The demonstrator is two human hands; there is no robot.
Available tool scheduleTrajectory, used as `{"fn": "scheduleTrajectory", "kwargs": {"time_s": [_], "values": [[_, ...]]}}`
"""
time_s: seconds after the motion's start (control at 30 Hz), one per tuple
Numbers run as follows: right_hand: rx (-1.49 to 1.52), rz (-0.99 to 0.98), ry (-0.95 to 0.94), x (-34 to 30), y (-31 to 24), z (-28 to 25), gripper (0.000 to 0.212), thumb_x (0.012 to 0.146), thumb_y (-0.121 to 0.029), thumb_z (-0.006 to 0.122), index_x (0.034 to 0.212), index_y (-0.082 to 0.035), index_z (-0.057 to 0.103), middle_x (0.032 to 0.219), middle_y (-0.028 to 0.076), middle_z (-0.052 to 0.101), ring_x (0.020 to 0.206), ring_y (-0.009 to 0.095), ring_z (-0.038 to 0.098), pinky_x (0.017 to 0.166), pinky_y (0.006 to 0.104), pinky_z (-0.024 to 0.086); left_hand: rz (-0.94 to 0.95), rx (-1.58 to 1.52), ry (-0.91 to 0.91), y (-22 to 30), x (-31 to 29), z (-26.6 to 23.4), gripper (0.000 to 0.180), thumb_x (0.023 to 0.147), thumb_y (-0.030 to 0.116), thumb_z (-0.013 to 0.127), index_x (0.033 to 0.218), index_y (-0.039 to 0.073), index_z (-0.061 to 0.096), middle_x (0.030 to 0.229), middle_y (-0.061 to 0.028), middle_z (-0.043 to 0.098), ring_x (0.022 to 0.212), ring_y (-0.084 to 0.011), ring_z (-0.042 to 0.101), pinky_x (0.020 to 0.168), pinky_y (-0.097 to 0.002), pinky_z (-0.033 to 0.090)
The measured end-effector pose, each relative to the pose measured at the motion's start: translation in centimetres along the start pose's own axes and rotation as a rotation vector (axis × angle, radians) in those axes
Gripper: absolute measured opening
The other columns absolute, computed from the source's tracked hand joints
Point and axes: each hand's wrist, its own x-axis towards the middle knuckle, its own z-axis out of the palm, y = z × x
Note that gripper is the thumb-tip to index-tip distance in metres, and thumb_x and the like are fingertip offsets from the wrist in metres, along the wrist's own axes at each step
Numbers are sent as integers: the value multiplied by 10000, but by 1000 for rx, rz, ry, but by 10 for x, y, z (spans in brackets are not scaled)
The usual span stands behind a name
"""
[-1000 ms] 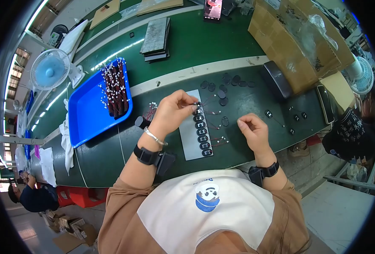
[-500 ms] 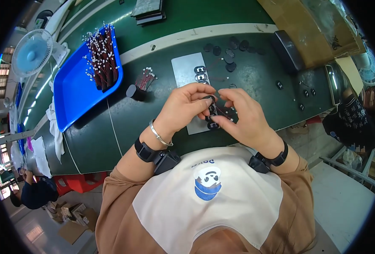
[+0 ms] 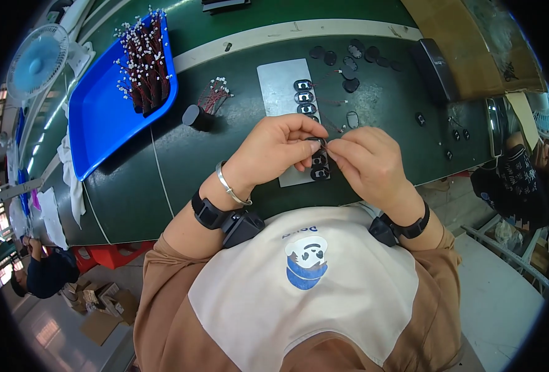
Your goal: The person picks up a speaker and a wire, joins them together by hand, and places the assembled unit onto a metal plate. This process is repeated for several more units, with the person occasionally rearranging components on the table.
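Observation:
Between the thumb and fingers of my left hand (image 3: 271, 149) is a small black oval part (image 3: 317, 142), held just above a pale metal plate (image 3: 275, 98). My right hand (image 3: 371, 162) is closed in a pinch against the right edge of that part. What its fingertips grip is hidden, perhaps a thin wire. Several similar black oval parts (image 3: 303, 97) with light centres lie in a column down the plate. Thin red wires with white ends trail off to their right. Two more parts (image 3: 319, 174) show below my fingers.
A blue tray (image 3: 91, 139) at left carries bundles of dark red wires (image 3: 147, 68) with white tips. A black round holder (image 3: 197, 118) has more wires beside it. Loose black ovals (image 3: 350, 84) lie beyond the plate. A cardboard box (image 3: 454, 43) and a black case (image 3: 434, 71) stand at right.
My right hand has gone from spread fingers to a pinch at the oval part. My left hand keeps hold of it. The whole view has shifted slightly.

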Motion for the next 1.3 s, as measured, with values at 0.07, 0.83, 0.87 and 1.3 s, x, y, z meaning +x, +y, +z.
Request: {"fn": "scheduleTrajectory", "kwargs": {"time_s": [0.07,0.83,0.87,1.3], "values": [[37,21,8,-1,3,0,148,689,12,679,818,-22,616,739,99,591,642,263,572,563,340,448,17,6,-61,0,0,-1,179,859,11,563,1033,-13,595,814,-31,623,657,-71,571,569,-209,485],[214,45,27,-11,8,5,120,718,22,648,808,-28,588,724,84,595,622,247,551,567,331,418,-3,-100,-95,0,-1,2,175,820,3,612,994,-7,598,852,-54,647,631,-56,543,542,-192,441],[223,53,26,-11,8,5,123,716,22,650,810,-28,588,723,84,595,621,246,551,564,330,416,-6,-99,-89,0,-1,3,166,822,-2,600,987,-11,598,846,-50,641,632,-56,538,543,-197,439],[176,-47,76,-12,9,7,205,648,57,665,826,-14,592,729,88,596,615,245,561,550,329,422,-15,-94,-72,-1,-1,6,159,825,2,598,983,-2,581,804,-32,614,634,-62,549,544,-197,446]]}}
